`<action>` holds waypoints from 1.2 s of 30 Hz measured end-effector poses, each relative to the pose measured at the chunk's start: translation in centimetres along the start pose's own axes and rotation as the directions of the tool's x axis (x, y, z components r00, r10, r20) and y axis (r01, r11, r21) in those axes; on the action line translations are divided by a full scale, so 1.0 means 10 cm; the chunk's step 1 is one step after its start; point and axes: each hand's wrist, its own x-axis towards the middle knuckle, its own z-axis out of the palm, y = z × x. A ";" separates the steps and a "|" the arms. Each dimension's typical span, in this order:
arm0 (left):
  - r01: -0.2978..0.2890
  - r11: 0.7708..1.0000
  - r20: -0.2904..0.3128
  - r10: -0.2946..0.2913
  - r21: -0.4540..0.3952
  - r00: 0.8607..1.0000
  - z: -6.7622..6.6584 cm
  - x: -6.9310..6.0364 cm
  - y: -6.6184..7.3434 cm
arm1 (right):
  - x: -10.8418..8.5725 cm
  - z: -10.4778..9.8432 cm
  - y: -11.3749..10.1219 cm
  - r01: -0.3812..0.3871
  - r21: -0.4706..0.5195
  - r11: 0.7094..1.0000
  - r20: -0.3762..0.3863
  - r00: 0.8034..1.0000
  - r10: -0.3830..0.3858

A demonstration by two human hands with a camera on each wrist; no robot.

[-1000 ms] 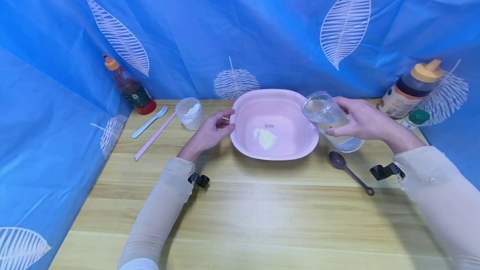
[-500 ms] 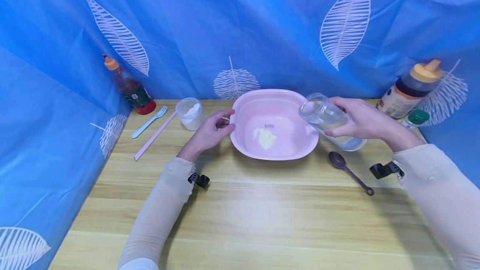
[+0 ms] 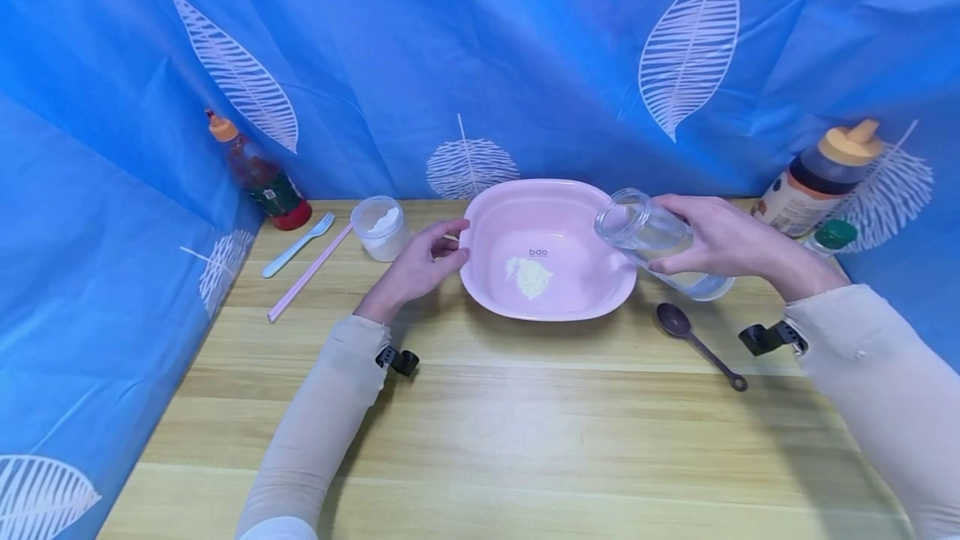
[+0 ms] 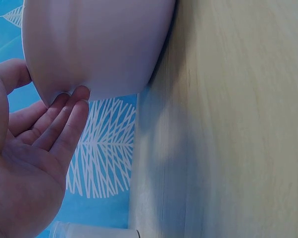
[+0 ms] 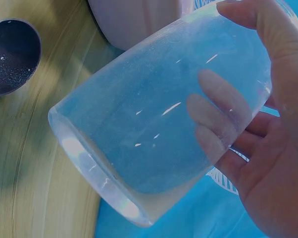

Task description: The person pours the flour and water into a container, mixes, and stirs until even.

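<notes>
The pink basin (image 3: 577,304) stands on the table with a patch of white powder (image 3: 531,277) on its bottom. At its left rim the left hand (image 3: 420,267) pinches the edge, thumb on one side and fingers under the lip, as the left wrist view shows of that hand (image 4: 37,144). The right hand (image 3: 723,240) grips a clear jar (image 3: 663,244) of clear liquid, tilted with its mouth over the basin's right rim. In the right wrist view the fingers of the right hand (image 5: 268,119) curl behind the jar (image 5: 154,114). No stream of liquid can be made out.
A dark spoon (image 3: 696,343) lies right of the basin. To the left are a powder jar (image 3: 382,232), a pink stick (image 3: 309,273), a light blue fork (image 3: 298,246) and a red sauce bottle (image 3: 270,182). A brown sauce bottle (image 3: 810,186) and a green-capped container (image 3: 831,236) stand at right.
The right hand has tipped the jar a little further, and its mouth has shifted slightly left over the basin. The left hand and the basin have stayed in place.
</notes>
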 end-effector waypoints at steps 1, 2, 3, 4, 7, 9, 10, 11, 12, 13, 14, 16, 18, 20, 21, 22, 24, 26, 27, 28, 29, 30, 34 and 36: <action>0.001 1.000 0.000 -0.001 0.001 1.000 0.00 0.00 0.00 | 0.00 0.00 0.00 0.002 0.000 1.000 0.002 1.000 -0.002; 0.002 1.000 0.001 -0.002 0.000 1.000 0.00 0.00 0.00 | 0.00 -0.01 0.00 0.006 -0.002 1.000 0.003 1.000 -0.006; 0.003 1.000 0.001 -0.003 -0.002 1.000 0.00 0.00 0.00 | 0.00 -0.01 0.00 0.009 -0.003 1.000 0.004 1.000 -0.009; 0.005 1.000 0.001 -0.005 -0.004 1.000 0.00 0.00 0.00 | 0.00 -0.01 0.00 0.014 -0.005 1.000 0.004 1.000 -0.014; 0.009 1.000 0.002 -0.009 -0.005 1.000 0.00 0.00 0.00 | 0.00 -0.01 0.00 0.026 -0.005 1.000 0.002 1.000 -0.026; 0.009 1.000 0.002 -0.009 -0.004 1.000 0.00 0.00 0.00 | 0.00 -0.02 -0.01 0.030 -0.003 1.000 0.002 1.000 -0.030; 0.009 1.000 0.003 -0.009 -0.004 1.000 0.00 0.00 0.00 | 0.00 -0.02 -0.01 0.031 -0.002 1.000 0.003 1.000 -0.031; 0.009 1.000 0.003 -0.009 -0.002 1.000 0.00 0.01 0.00 | 0.00 -0.02 -0.01 0.031 -0.001 1.000 0.004 1.000 -0.031; 0.009 1.000 0.003 -0.009 -0.001 1.000 0.00 0.01 0.00 | 0.00 -0.02 -0.01 0.031 -0.001 1.000 0.005 0.999 -0.031; 0.009 1.000 0.004 -0.009 -0.001 1.000 0.00 0.01 0.00 | 0.00 -0.02 -0.01 0.031 -0.002 1.000 0.007 1.000 -0.031; 0.010 1.000 0.004 -0.010 -0.001 1.000 0.00 0.01 0.00 | 0.00 -0.02 -0.01 0.030 -0.003 1.000 0.008 1.000 -0.030; 0.010 1.000 0.005 -0.010 -0.002 1.000 0.00 0.01 0.00 | 0.00 -0.02 -0.02 0.029 -0.008 1.000 0.009 1.000 -0.029; 0.011 1.000 0.005 -0.011 -0.003 1.000 0.00 0.01 0.00 | 0.01 -0.03 -0.02 0.026 -0.011 1.000 0.013 1.000 -0.026; 0.011 1.000 0.004 -0.011 -0.006 1.000 0.00 0.01 0.00 | 0.01 -0.03 -0.03 0.023 -0.012 1.000 0.019 1.000 -0.022; 0.011 1.000 0.004 -0.011 -0.006 1.000 0.00 0.00 0.00 | 0.01 -0.03 -0.03 0.020 -0.012 1.000 0.023 1.000 -0.019; 0.011 1.000 0.004 -0.011 -0.005 1.000 0.00 0.00 0.00 | 0.01 -0.04 -0.03 0.016 -0.011 1.000 0.027 1.000 -0.015; 0.012 1.000 0.004 -0.012 -0.005 1.000 0.00 0.00 0.00 | 0.02 -0.04 -0.04 0.007 -0.010 1.000 0.034 0.999 -0.007; 0.012 1.000 0.005 -0.012 -0.002 1.000 0.00 0.00 0.00 | 0.02 -0.04 -0.05 0.001 -0.010 1.000 0.039 0.999 -0.001; 0.012 1.000 0.005 -0.012 -0.001 1.000 0.00 0.00 0.00 | 0.02 -0.04 -0.06 -0.001 -0.010 1.000 0.041 0.999 0.002; 0.013 1.000 0.005 -0.013 -0.002 1.000 0.00 0.00 0.00 | 0.02 -0.04 -0.06 -0.003 -0.011 1.000 0.043 0.999 0.004; 0.014 1.000 0.006 -0.014 -0.002 1.000 0.00 0.00 0.00 | 0.02 -0.04 -0.06 -0.004 -0.011 1.000 0.045 0.999 0.004; 0.014 1.000 0.006 -0.014 -0.003 1.000 0.00 0.00 0.00 | 0.02 -0.05 -0.06 -0.005 -0.011 1.000 0.048 0.999 0.006; 0.024 1.000 0.009 -0.024 -0.001 1.000 -0.01 0.01 0.00 | 0.03 -0.05 -0.07 -0.009 -0.009 1.000 0.056 0.998 0.010; 0.026 1.000 0.009 -0.026 0.001 1.000 -0.01 0.01 -0.01 | 0.03 -0.05 -0.07 -0.009 -0.008 1.000 0.060 0.998 0.010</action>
